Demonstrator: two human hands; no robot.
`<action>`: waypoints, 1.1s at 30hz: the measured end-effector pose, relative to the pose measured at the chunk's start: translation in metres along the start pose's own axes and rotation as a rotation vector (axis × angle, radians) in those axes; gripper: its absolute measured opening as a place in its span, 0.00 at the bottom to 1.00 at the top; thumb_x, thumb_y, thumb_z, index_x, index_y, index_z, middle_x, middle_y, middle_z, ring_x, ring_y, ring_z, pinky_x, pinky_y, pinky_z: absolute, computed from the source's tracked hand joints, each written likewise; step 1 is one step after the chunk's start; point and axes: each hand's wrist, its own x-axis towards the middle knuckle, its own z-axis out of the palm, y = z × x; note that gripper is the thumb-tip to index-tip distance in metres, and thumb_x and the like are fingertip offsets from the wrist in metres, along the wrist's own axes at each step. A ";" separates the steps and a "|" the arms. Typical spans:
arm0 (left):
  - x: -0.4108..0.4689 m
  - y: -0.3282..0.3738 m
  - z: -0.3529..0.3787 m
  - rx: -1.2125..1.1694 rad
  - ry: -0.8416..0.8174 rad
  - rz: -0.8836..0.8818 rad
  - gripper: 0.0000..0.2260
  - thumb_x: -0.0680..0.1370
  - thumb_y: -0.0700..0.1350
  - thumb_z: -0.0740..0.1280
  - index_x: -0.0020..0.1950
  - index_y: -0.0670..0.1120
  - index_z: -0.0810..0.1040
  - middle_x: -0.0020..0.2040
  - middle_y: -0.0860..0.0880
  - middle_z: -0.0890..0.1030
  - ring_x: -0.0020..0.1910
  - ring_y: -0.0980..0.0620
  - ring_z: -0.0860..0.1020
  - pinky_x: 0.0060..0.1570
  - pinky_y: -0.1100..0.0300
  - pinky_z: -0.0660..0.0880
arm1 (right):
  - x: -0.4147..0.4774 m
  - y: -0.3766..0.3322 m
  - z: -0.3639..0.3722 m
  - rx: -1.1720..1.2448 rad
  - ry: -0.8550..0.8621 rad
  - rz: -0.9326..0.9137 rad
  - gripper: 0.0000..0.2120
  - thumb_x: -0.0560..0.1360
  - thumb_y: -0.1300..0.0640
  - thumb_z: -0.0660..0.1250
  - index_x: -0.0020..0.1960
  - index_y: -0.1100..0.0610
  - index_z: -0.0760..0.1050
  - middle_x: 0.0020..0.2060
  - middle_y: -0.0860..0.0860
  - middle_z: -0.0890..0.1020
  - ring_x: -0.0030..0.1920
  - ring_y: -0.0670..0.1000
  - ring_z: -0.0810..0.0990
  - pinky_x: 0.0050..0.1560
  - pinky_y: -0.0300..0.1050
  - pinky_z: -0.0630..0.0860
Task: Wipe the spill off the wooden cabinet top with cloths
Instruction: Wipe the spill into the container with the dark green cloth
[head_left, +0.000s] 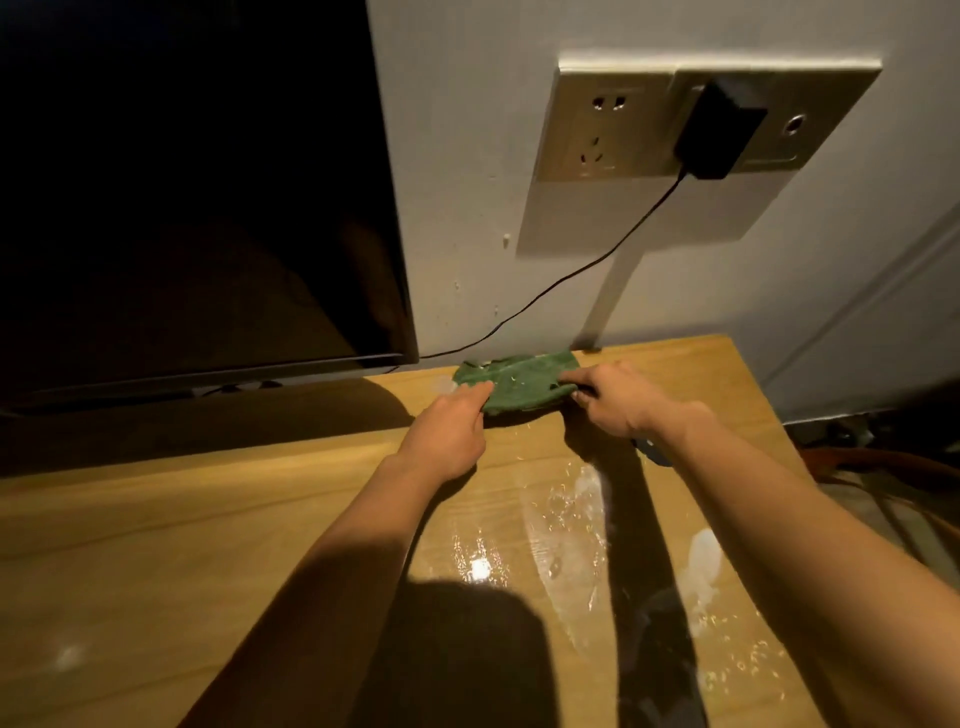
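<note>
A green cloth (519, 382) lies flat on the wooden cabinet top (208, 545), at its far edge against the wall. My left hand (449, 431) pinches the cloth's left end and my right hand (618, 397) pinches its right end. A wet, shiny spill (561, 525) with white smears spreads over the wood nearer to me, between and under my forearms. Further white blotches (704, 561) sit at the right side of the top.
A dark television screen (182, 208) stands at the back left. On the wall is a socket panel (613, 130) with a black adapter (719, 132), its thin cable (571, 275) running down behind the screen. The cabinet's right edge (769, 410) drops to a dim floor with hoses.
</note>
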 end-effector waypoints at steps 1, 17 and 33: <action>-0.001 -0.001 0.006 0.013 -0.036 0.007 0.24 0.82 0.40 0.56 0.79 0.49 0.61 0.77 0.46 0.66 0.75 0.44 0.64 0.70 0.51 0.64 | -0.002 0.003 0.011 -0.013 -0.038 0.004 0.21 0.81 0.56 0.59 0.73 0.46 0.68 0.68 0.55 0.76 0.65 0.60 0.73 0.66 0.51 0.68; -0.027 0.019 0.028 0.192 -0.110 -0.140 0.24 0.82 0.44 0.56 0.78 0.50 0.62 0.78 0.47 0.62 0.75 0.44 0.62 0.74 0.49 0.61 | -0.029 0.034 0.041 -0.004 -0.038 -0.061 0.20 0.83 0.49 0.55 0.74 0.45 0.67 0.69 0.58 0.74 0.65 0.63 0.72 0.66 0.52 0.68; -0.103 0.056 0.066 0.159 -0.040 -0.281 0.22 0.81 0.44 0.57 0.76 0.51 0.66 0.74 0.45 0.69 0.71 0.42 0.67 0.71 0.49 0.65 | -0.100 0.047 0.078 -0.081 0.032 -0.192 0.20 0.82 0.47 0.55 0.73 0.44 0.67 0.63 0.58 0.79 0.59 0.62 0.76 0.57 0.51 0.74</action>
